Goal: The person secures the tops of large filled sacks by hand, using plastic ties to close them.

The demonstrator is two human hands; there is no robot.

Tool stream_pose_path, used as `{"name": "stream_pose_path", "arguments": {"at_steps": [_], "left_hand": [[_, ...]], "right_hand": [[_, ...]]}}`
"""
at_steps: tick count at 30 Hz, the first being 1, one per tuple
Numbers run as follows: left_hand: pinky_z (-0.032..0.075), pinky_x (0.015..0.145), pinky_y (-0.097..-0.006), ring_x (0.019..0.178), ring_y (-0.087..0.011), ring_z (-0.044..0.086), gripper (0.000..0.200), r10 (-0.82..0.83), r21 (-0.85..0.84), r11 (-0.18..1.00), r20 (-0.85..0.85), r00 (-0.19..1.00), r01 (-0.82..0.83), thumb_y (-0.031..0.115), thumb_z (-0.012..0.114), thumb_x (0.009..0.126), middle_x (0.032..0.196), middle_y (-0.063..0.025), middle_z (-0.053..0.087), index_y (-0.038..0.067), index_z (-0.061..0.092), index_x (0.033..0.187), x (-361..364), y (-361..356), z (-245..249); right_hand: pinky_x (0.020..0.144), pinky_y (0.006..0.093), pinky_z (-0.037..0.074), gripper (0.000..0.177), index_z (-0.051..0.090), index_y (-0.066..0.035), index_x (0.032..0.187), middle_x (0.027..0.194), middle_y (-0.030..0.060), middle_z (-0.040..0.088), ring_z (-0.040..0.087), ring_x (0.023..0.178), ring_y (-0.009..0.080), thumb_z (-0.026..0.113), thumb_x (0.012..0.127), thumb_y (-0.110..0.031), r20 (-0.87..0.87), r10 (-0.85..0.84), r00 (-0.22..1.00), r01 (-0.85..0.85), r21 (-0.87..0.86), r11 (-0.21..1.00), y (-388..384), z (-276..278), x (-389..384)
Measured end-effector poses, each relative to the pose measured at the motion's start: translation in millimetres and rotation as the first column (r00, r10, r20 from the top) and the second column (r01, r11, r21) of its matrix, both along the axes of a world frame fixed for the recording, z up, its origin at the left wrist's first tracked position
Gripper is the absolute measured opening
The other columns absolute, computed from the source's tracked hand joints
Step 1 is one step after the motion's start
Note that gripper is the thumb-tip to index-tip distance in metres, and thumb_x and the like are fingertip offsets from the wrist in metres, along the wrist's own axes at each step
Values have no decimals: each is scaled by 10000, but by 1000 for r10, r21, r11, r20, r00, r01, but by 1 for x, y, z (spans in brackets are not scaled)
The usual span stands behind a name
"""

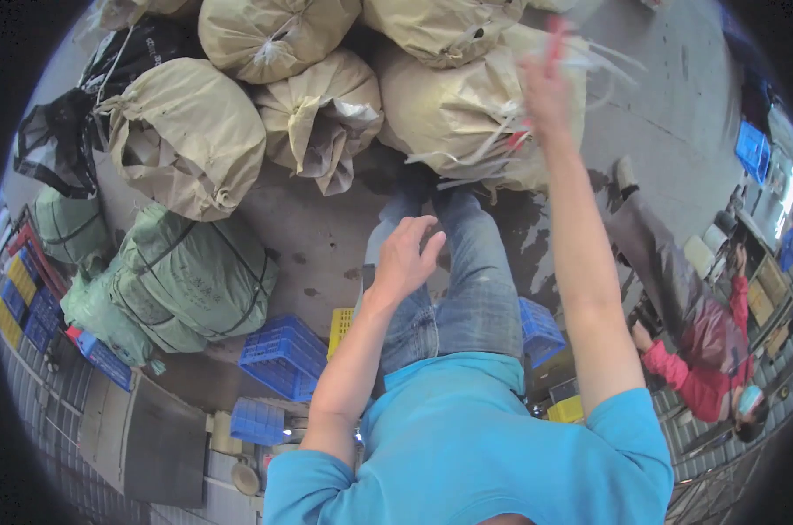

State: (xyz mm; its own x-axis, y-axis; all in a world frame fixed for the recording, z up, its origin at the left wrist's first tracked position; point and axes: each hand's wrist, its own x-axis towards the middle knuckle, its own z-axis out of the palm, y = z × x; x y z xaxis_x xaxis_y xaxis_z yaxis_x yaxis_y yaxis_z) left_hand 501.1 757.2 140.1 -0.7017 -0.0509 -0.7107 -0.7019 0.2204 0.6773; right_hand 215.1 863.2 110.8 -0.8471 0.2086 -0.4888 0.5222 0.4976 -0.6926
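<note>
My right hand [547, 98] is raised over a large tan sack [449, 109], with its fingers closed around a narrow red object [555, 42]. Motion smears that object, so I cannot tell its kind. Pale strips [480, 164] trail from the sack's gathered mouth, and more loose strips show blurred beside my right hand. In front of my jeans, my left hand [407, 255] hangs with thumb and fingers apart and nothing in it.
Other tan sacks [186, 131] are piled ahead and to the left. Green tied bundles [191, 280] lie at left, near a blue crate [283, 354] and a yellow crate [340, 329]. A person in a red top [707, 363] is at right.
</note>
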Motion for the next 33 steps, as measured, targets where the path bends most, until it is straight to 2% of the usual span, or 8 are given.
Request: {"name": "stream_pose_path", "arguments": {"at_steps": [5,9,11,19,24,27,30,33], "left_hand": [[491,912,-415,1030,-294,629,353,39,4,999,24,999,-39,271,534,982,1125,-160,660,16,624,1209,-12,-8,-11],[481,851,-378,935,-243,626,306,102,-24,994,-34,994,-103,272,554,960,1014,-115,680,38,665,1124,-45,-21,-23],[481,829,-351,886,-213,622,275,167,-39,985,-80,983,-170,274,584,934,973,-85,686,57,683,1072,-65,-25,-35],[461,838,-312,861,-150,606,255,294,-70,952,-63,954,-298,276,614,891,917,-19,701,70,720,997,-163,-42,-77],[485,859,-324,855,-153,625,205,309,-181,931,-76,948,-318,231,630,830,881,-13,715,88,743,923,-203,-41,-113],[481,855,-325,836,-158,636,162,327,-273,903,-69,943,-333,227,631,768,821,27,708,135,743,841,-217,-33,-132],[468,837,-290,796,-134,618,244,268,-286,911,-134,954,-296,300,713,708,831,31,681,146,750,893,-222,-21,-149],[483,836,-300,848,-150,632,418,250,-322,904,-131,959,-280,465,758,660,884,-17,674,140,732,922,-222,-14,-151]], "right_hand": [[408,214,142,480,580,-49,1024,612,-69,293,210,468,48,583,950,-524,523,-14,852,205,-308,929,-41,-102,6],[378,206,107,519,573,-77,870,604,-20,395,189,431,42,702,835,-578,602,-82,794,338,-327,882,-51,-131,4],[379,191,104,375,577,-125,867,652,-5,486,185,418,28,772,814,-441,634,-29,772,324,-354,877,-49,-131,2],[374,185,152,264,574,-96,765,637,57,539,256,395,17,824,805,-172,499,69,864,235,-520,821,-26,-149,30],[413,193,202,242,617,-99,698,611,17,585,387,453,26,836,777,-165,466,-53,883,326,-529,783,-28,-130,41],[414,212,166,329,545,-137,650,550,-38,477,313,438,22,844,782,-177,455,-87,886,364,-566,740,-28,-129,43],[491,206,323,188,612,-128,717,602,-32,537,447,536,45,774,802,-168,432,-58,900,309,-538,785,-19,-152,47],[481,219,262,320,509,-188,608,561,-55,435,365,526,47,754,812,-167,387,-42,921,267,-549,792,-16,-172,54]]}}
